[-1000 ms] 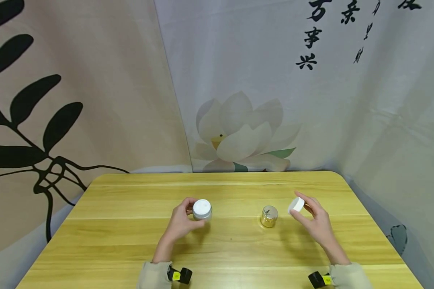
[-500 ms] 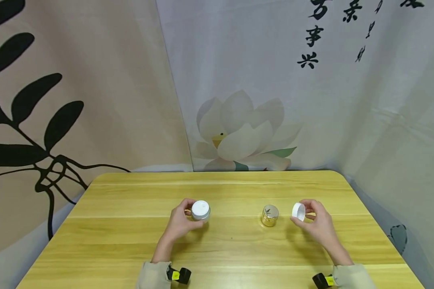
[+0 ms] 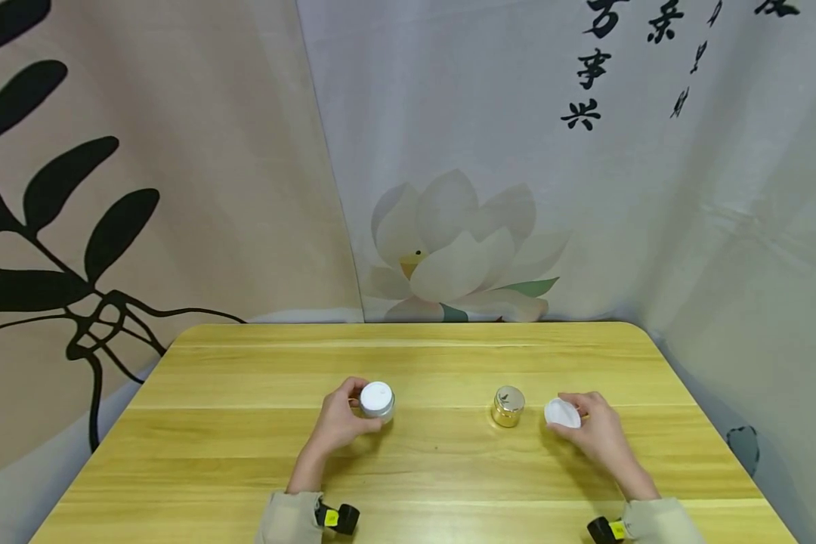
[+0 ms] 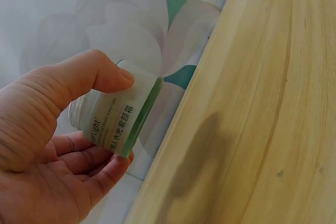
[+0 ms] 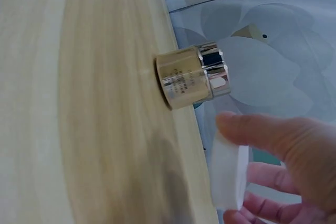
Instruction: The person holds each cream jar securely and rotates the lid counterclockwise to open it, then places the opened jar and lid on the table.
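Above the wooden table (image 3: 435,483), the left hand (image 3: 340,421) gripped a labelled jar (image 4: 122,115) and the right hand (image 3: 604,432) pinched a white lid (image 3: 561,413). Between them a gold jar (image 3: 508,408) stood upright; beyond hung a printed backdrop (image 3: 245,189).

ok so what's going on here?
A person is handling an opened jar and a loose lid. The left hand grips the small jar, its screw thread showing bare. The right hand holds the white lid, away from that jar. Between the hands, a gold jar stands upright on the table, capped and untouched, nearer the right hand.
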Demonstrator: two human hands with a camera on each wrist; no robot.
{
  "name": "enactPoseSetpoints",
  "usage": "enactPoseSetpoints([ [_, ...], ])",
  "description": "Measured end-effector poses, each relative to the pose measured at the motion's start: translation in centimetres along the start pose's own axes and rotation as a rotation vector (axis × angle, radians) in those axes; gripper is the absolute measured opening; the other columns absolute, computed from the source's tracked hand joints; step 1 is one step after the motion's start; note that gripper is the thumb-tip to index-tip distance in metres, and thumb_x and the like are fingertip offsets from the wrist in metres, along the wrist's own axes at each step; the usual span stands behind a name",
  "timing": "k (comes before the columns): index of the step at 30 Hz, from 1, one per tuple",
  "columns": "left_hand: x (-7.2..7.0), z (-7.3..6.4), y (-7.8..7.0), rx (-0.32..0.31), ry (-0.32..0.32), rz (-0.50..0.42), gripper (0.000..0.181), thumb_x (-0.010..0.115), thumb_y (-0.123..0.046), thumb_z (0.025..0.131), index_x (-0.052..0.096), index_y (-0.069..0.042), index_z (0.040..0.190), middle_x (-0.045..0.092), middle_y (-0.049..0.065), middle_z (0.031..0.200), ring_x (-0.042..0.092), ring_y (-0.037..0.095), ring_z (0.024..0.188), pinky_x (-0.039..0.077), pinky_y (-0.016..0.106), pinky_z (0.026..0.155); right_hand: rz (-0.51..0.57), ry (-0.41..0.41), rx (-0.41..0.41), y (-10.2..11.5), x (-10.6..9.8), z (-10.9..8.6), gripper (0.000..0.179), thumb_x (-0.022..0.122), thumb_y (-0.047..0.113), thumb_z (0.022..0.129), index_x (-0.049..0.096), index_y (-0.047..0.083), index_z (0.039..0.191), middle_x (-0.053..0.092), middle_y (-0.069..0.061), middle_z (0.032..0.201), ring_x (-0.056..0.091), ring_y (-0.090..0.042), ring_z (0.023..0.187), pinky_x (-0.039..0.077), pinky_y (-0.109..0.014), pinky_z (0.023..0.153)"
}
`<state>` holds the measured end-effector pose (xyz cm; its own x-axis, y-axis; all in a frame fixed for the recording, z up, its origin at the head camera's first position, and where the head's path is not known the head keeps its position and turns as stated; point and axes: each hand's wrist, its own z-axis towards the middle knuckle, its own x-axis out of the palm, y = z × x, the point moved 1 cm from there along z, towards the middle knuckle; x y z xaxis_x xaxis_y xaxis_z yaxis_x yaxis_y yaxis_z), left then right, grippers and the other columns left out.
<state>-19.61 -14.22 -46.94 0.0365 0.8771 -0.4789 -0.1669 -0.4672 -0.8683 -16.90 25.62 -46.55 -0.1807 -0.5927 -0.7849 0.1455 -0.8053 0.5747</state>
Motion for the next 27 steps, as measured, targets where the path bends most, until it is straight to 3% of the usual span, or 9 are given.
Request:
enactPoseSetpoints([
  [14,0.4,-0.1,0.7,-0.002,0.031,0.044,0.057,0.081,0.004,0.059,0.054,0.005,0.109,0.059,0.014,0.103,0.056,0.028,0.095,0.048,0.043,0.084,-0.042,0.115,0.065,-1.1,0.7,-0.2,0.06,0.084,0.022,0.065,0.062,-0.009,0.111,0.057,-0.02,0.095,0.053,-0.026,0.078,0.045,-0.036,0.065],
  [27,0.7,-0.1,1.2,0.0,0.037,0.07,0.055,0.083,0.003,0.06,0.056,0.003,0.108,0.06,0.013,0.102,0.057,0.029,0.095,0.048,0.044,0.083,-0.073,0.129,0.064,-1.5,1.0,-0.2,0.061,0.086,0.026,0.063,0.064,-0.007,0.11,0.058,-0.019,0.097,0.056,-0.031,0.085,0.046,-0.046,0.072],
])
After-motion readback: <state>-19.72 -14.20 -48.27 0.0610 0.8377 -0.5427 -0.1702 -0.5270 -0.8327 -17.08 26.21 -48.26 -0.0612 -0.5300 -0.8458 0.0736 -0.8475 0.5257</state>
